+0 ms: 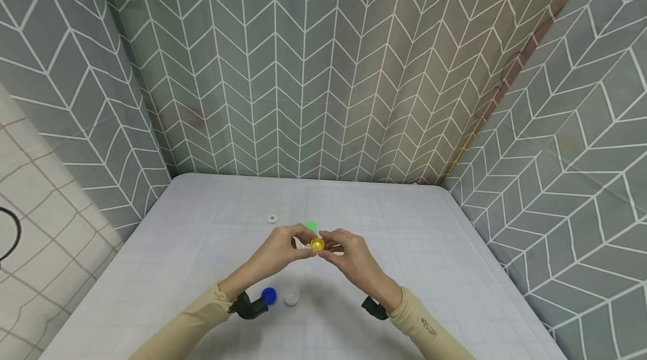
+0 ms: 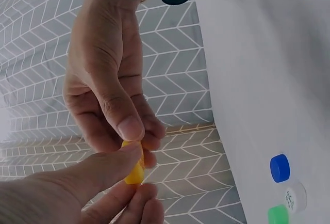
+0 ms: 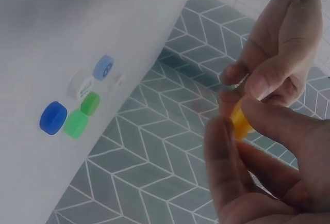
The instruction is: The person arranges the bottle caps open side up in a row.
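A small round yellow bottle cap (image 1: 317, 245) is held up above the table between both hands, its hollow side facing the head camera. My left hand (image 1: 287, 245) pinches its left edge between thumb and fingers. On the opposite edge, my right hand (image 1: 352, 253) pinches it the same way. Seen edge-on in the left wrist view, the yellow cap (image 2: 135, 167) has a thumb from each hand against it. The right wrist view shows the cap (image 3: 240, 121) partly covered by fingertips.
Below the hands, a blue cap (image 1: 269, 296) and a whitish cap (image 1: 291, 297) lie on the white table (image 1: 404, 219). Beyond them are a green cap (image 1: 311, 227) and a small white piece (image 1: 272, 218). A light blue cap (image 3: 103, 67) also shows. Patterned curtains surround the table.
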Available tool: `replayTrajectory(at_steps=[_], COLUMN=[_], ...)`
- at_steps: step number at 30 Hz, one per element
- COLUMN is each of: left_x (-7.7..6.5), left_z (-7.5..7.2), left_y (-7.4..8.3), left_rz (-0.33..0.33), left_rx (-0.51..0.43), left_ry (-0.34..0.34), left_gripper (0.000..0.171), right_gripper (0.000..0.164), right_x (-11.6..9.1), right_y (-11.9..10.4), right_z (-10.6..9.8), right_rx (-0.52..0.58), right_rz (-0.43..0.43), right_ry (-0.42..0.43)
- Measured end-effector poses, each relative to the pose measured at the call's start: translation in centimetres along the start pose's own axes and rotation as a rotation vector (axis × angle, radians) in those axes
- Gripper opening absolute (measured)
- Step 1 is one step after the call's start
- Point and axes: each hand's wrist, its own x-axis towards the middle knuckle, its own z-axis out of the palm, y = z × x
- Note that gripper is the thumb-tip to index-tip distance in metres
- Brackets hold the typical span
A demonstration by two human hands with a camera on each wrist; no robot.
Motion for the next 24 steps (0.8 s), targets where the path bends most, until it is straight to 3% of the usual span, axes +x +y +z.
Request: replayTrajectory(at_steps=[11, 20, 24], left_x=[-0.1, -0.6, -1.0], left_z=[1.3, 2.9, 3.7], left_y=[-0.8, -2.1, -2.7], left_rz=[-0.024, 0.031, 0.011], left_rx=[0.05, 0.215, 0.261], left_ry=[-0.059, -0.143, -0.183], left_gripper=[0.024, 0.024, 0.023], right_gripper=[0.02, 0.019, 0.019], right_x=[0.0, -0.4, -0.7], right_y=[0.0, 0.9, 1.4], right_z=[0.3, 1.9, 3.0], right_rx=[-0.135, -0.27, -0.31], right_rz=[0.069, 0.129, 0.145], right_ry=[-0.104, -0.254, -0.326])
